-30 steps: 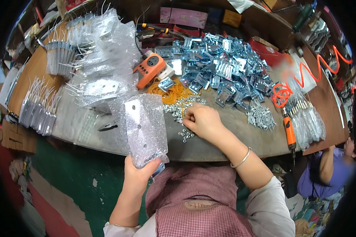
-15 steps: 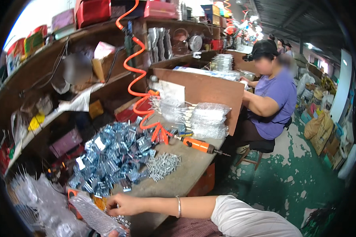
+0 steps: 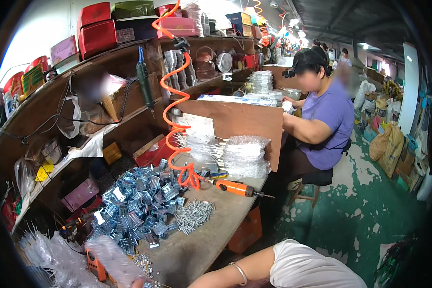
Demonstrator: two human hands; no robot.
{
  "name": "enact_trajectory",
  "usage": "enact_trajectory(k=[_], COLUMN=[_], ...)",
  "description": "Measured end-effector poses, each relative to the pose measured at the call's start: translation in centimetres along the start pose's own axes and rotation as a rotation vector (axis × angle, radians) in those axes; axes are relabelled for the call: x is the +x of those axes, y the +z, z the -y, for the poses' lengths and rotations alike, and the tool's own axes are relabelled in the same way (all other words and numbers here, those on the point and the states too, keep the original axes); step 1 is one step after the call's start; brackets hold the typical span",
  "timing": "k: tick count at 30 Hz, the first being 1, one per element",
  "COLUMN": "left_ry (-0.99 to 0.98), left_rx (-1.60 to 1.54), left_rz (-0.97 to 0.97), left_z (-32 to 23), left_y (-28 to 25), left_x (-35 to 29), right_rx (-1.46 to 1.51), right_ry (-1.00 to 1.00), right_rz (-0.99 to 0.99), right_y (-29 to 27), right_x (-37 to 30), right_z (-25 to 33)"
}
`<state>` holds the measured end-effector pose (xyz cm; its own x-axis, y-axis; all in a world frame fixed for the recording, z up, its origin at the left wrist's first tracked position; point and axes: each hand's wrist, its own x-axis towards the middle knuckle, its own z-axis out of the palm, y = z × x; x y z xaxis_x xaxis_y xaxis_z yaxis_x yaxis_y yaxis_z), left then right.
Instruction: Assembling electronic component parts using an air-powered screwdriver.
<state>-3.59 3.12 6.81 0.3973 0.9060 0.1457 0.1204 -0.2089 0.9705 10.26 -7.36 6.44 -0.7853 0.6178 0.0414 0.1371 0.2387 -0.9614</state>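
Packet (image 3: 111,257), nearer than the bracket pile (image 3: 134,204), is clamped in the left hand (image 3: 138,283); the right hand, unseen, cannot be told.

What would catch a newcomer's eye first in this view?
Probably the bright orange coiled hose, hanging near the middle above the bench, with an orange power screwdriver at its lower end. Next, the heap of shiny bluish metal brackets left of it. At lower left, a blurred bubble-wrapped piece meets the left hand.
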Motion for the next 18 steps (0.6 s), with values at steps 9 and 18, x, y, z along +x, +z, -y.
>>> enact_trajectory(k=[9,18], left_ry=[0.118,-0.030], left_rx=[-0.270,0.919], left_rz=[0.288,0.509], left_z=[3.3,-1.5], left_y=[-4.9,-4.0], left_x=[-3.2,-5.2], right_rx=[0.566,-0.847], right_ry=[-0.434,0.258], right_rz=[-0.384,-0.390], right_y=[-5.9,-1.3], right_x=[-5.0,0.2], right_z=[-3.8,-0.9])
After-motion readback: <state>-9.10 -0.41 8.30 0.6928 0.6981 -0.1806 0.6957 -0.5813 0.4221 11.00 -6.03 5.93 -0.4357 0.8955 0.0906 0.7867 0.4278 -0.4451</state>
